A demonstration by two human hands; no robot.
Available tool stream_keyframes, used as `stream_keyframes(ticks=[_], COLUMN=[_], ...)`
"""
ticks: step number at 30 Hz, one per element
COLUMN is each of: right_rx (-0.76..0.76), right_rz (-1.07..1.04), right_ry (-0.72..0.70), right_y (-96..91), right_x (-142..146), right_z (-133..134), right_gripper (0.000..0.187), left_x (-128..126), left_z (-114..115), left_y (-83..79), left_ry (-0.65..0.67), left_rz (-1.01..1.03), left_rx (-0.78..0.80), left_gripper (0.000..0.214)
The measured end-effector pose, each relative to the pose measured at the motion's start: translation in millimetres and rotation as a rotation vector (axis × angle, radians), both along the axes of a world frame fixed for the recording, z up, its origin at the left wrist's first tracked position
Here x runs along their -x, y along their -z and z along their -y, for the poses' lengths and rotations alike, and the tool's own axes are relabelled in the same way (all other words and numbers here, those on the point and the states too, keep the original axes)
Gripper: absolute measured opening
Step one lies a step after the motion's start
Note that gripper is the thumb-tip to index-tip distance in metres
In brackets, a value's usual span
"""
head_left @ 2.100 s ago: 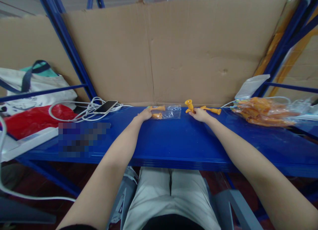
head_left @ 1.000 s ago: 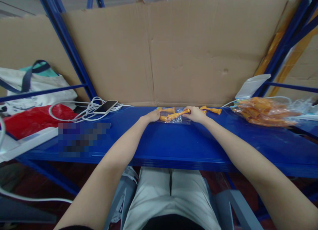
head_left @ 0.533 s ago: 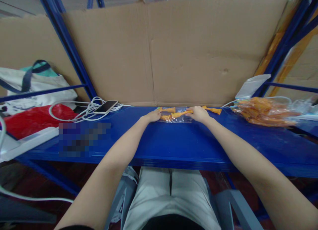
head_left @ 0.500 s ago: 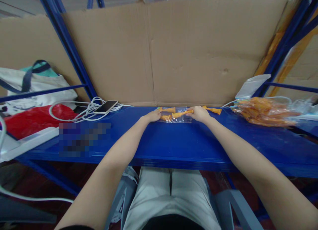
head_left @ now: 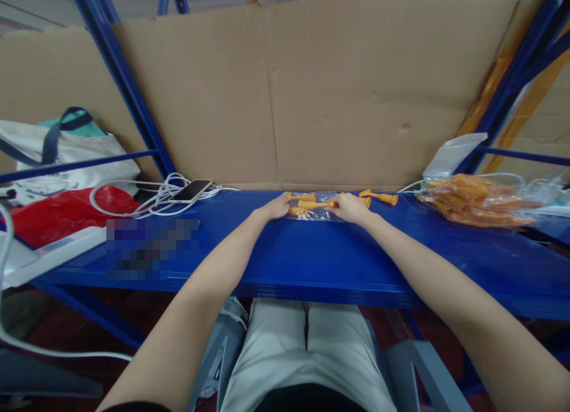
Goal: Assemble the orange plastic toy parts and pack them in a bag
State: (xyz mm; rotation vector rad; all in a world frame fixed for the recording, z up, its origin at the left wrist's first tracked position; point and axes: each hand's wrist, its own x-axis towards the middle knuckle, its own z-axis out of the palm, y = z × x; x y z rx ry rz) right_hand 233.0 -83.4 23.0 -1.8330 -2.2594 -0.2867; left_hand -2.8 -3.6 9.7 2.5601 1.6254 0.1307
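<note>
A clear plastic bag (head_left: 323, 214) lies at the back of the blue shelf, with several orange plastic pieces, narrow in the middle and wider at the ends, in or on it. My left hand (head_left: 276, 207) is closed at the bag's left edge, next to the piece ends. My right hand (head_left: 350, 208) pinches the right end of one orange piece (head_left: 315, 205), which lies level over the bag. Whether this piece is inside the bag or on top, I cannot tell. Just right of that hand, another orange piece (head_left: 383, 197) lies on the shelf, with one more partly hidden behind the fingers.
A clear bag full of orange pieces (head_left: 474, 201) lies at the right. Left are a phone (head_left: 192, 190) on coiled white cable, a red bag (head_left: 75, 210) and a white tote (head_left: 84, 157). Cardboard (head_left: 338, 97) walls the back; blue posts (head_left: 129, 85) frame the sides.
My right hand has shifted slightly left, sliding its orange piece further left over the bag and levelling it. The loose pieces to the right show more. My left hand stays in place.
</note>
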Motion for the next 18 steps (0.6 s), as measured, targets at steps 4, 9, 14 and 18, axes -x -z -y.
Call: stream_keyframes(ticks=[4, 9, 14, 18], right_rx=[-0.012, -0.061, -0.071, -0.062], right_rz=[0.011, 0.037, 0.087, 0.068], right_ry=[-0.12, -0.059, 0.055, 0.098], right_y=[2.6, 1.5, 0.1, -1.4], right_x=[3.8, 0.7, -1.8, -5.9], right_z=[0.0, 2.1, 1.0, 0.7], right_gripper=[0.037, 0.045, 0.046, 0.046], left_x=[-1.1, -4.6, -3.0, -0.8], left_z=[-0.9, 1.9, 0.8, -8.8], left_y=[2.5, 1.5, 0.4, 4.2], left_ry=[0.004, 0.043, 0.09, 0.125], left_rz=[0.029, 0.047, 0.057, 0.074], left_rx=[-0.038, -0.083, -0.071, -0.112], left_gripper=[0.056, 0.053, 0.056, 0.055])
